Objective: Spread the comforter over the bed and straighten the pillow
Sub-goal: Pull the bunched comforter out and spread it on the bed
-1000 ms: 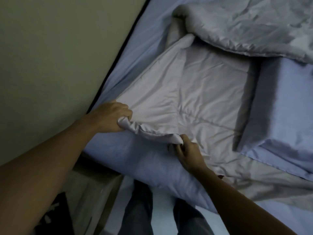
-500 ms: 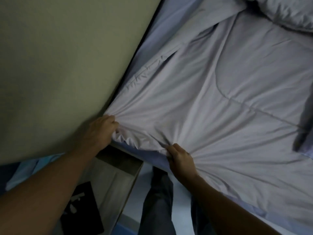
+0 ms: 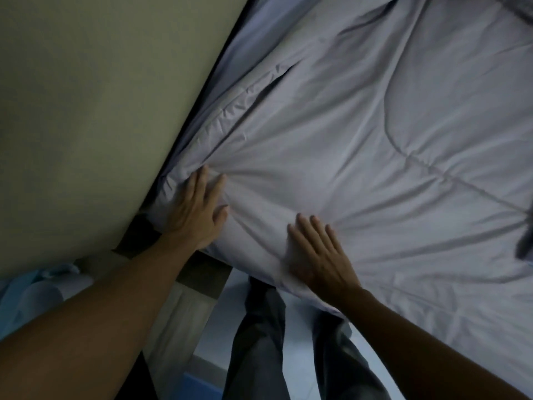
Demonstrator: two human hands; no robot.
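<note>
The comforter (image 3: 360,140) lies right of the wall (image 3: 86,111) (left hand (image 3: 196,215) and right hand (image 3: 317,255) on its near edge).

We are looking through a single head-worn camera, and it is pointing forward and steeply down over the near corner of the comforter (image 3: 375,140). It is sitting close. Both forearms are showing large at the lower edge, while the left hand (image 3: 196,215) and right hand (image 3: 317,255) are lying near mid-frame. The cloth is filling the right and upper parts. The view is tilting, so the wall (image 3: 86,96) is cutting diagonally across the upper left. Straight below, we are seeing trouser legs (image 3: 259,342) and what is probably floor (image 3: 300,321), too dim to read well.
</note>
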